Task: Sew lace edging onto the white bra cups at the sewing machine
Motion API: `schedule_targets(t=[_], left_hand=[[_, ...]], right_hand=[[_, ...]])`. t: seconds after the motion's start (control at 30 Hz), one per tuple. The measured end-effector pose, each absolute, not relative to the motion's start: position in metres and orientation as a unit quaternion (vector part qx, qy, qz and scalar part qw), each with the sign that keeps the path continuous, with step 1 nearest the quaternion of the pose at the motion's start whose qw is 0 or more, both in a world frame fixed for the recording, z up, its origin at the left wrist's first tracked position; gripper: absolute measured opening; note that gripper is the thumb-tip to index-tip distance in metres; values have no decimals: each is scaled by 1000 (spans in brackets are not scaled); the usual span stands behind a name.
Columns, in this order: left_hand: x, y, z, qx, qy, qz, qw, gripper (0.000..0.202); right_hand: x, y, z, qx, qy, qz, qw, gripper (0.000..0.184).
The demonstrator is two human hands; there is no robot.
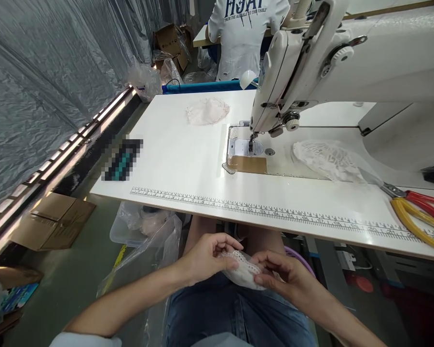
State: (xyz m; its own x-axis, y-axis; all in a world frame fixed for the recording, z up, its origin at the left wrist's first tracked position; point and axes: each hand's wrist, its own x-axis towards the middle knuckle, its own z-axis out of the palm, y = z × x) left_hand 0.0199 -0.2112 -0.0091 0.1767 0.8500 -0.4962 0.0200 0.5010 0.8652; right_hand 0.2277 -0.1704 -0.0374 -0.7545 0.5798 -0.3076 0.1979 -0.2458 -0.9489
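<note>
Over my lap, below the table's front edge, I hold a small white lace-edged fabric piece [243, 271] between both hands. My left hand [217, 255] pinches its left end with thumb and fingers. At its right end, the thumb and fingers of my right hand [280, 274] are closed on the cloth. The piece looks curved, like a shallow cup. On the table above stands a white sewing machine [275, 82], its presser foot [251, 143] over the metal needle plate. A white lace piece [325, 159] lies right of the needle, and a thin pale fabric piece [208, 111] lies at the back left.
Scissors [415, 200] with red and yellow handles lie at the table's right, near a printed ruler strip [260, 212]. A blurred dark item [123, 160] is at the left edge. A plastic bin [130, 226] and cardboard box [54, 220] stand below left. Another person [244, 38] sits ahead.
</note>
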Motion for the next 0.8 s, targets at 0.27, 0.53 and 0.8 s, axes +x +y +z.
schedule_targets(t=[0.27,0.53,0.8], left_hand=[[20,-211,-1,422,560,297,648,34],[18,-211,-4,419,577,279,643,39],[14,-212,0,404,582,263,656,46]], right_hand=[[223,-171,-36,-308,-609,721,122,26],[227,-168,-31,-280,-605,738,104,28],[222,-170,-31,-304,-614,719,112,30]])
